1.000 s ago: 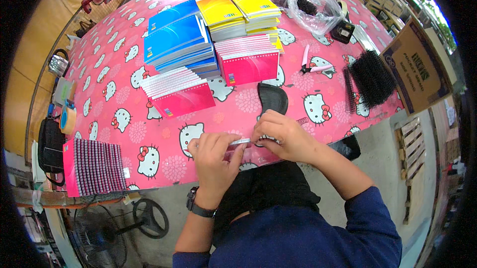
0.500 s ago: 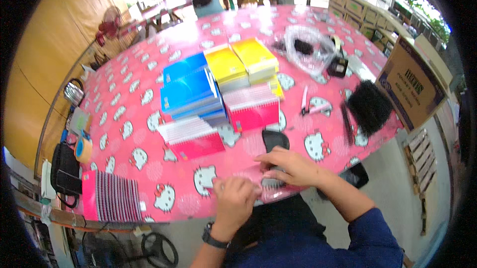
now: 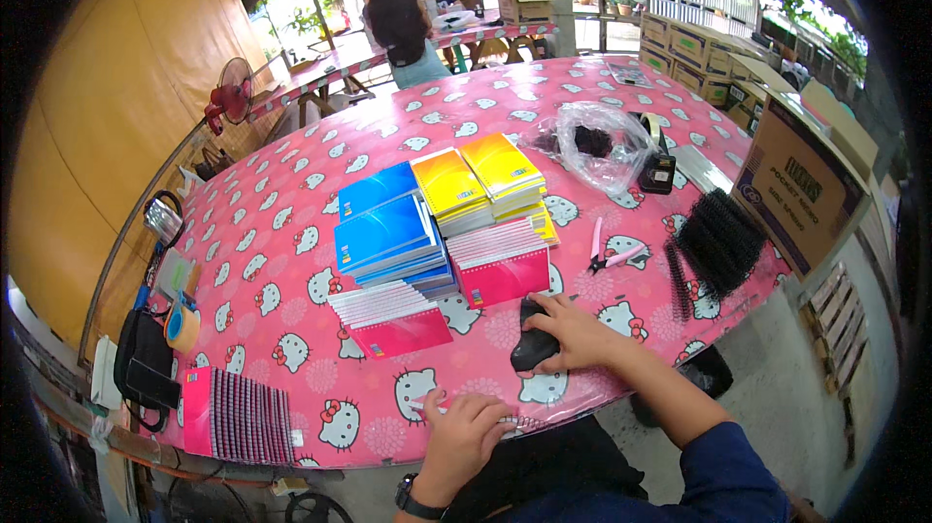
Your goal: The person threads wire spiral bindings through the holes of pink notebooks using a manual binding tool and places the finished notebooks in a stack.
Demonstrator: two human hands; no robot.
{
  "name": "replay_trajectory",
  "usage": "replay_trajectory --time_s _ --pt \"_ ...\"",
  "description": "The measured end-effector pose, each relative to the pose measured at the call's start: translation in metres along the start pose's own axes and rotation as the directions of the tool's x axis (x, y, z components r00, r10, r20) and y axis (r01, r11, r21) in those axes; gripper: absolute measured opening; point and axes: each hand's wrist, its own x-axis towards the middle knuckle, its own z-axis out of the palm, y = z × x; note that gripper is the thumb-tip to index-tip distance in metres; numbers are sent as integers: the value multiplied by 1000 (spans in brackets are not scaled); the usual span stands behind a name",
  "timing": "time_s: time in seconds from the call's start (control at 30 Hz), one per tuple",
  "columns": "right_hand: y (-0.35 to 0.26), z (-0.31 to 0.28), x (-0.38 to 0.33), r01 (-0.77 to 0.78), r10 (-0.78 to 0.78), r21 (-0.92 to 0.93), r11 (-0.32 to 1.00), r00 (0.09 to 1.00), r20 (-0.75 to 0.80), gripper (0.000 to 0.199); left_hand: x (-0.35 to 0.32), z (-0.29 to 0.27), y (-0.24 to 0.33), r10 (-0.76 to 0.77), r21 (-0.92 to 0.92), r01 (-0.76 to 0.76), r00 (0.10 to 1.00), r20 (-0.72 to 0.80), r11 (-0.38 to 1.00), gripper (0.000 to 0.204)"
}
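Near the table's front edge, my left hand point(image 3: 469, 434) is on a pink spiral notebook, fingers over it and thumb to the left. Only a short stretch of its spiral binding point(image 3: 525, 422) shows beside my fingertips, and the pink cover blends into the tablecloth. My right hand point(image 3: 575, 331) is closed over a dark, curved object point(image 3: 535, 341) lying on the cloth; its kind I cannot make out. Beyond it stand pink notebooks point(image 3: 503, 276) with white pages, and another pink row point(image 3: 396, 331) to their left.
Blue notebooks point(image 3: 383, 237) and yellow notebooks point(image 3: 495, 169) are stacked mid-table. Pink-handled pliers point(image 3: 599, 249), black spiral coils point(image 3: 720, 240), a plastic bag point(image 3: 607, 149) and a carton point(image 3: 801, 179) lie rightward. Bound pink notebooks point(image 3: 238, 414) and a tape roll point(image 3: 181, 327) are left. People are beyond.
My right hand has left the notebook, reached forward and taken hold of the dark object. My left hand stays at the notebook. The view has tilted up.
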Motion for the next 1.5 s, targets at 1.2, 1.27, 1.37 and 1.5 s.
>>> replay_trajectory --time_s 1.2,1.27,1.37,1.5 --pt "-44 6 -4 -159 -27 609 777 958 285 47 -3 -5 -19 -161 12 165 974 -162 986 74" --pt "-53 3 -6 60 -159 922 382 987 2 38 -3 -1 -25 -161 19 166 973 -164 986 78" --pt "-48 5 8 -18 -179 783 622 970 164 38 -7 -2 -29 -141 77 163 962 -236 984 88" --pt "-38 16 6 -60 -124 847 529 981 147 36 -11 4 -49 -309 -319 169 832 -461 932 93"
